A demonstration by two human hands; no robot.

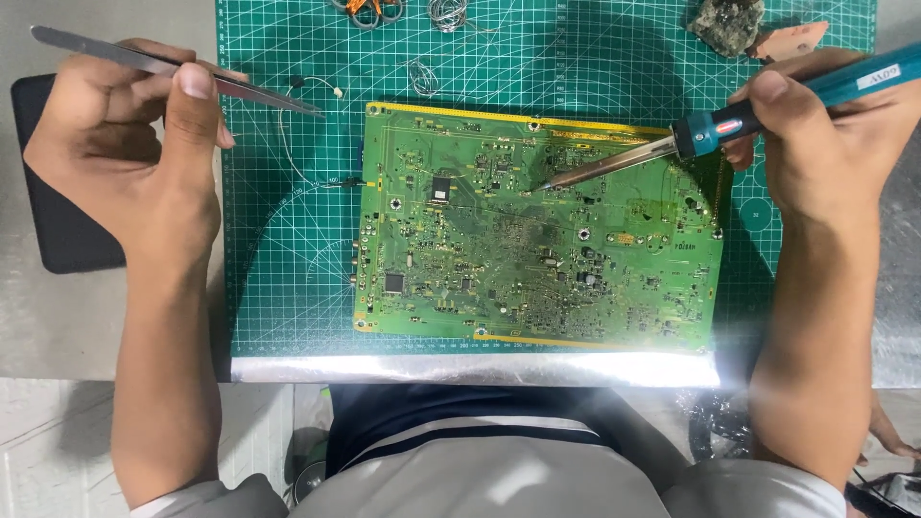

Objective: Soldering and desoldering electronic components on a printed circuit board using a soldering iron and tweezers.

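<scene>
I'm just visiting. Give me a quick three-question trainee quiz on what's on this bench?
1. True or false: the soldering iron is in the left hand.
2. What does the left hand hold? A) tweezers B) pliers C) a brush
3. Where does the iron's tip sit: over the circuit board or over the bare green mat?

Key
1. False; the right hand holds it.
2. A.
3. Over the board, near its upper middle; whether it touches cannot be told.

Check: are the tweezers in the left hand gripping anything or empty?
Empty: the tweezers in the left hand end in a bare tip over the green mat.
</scene>
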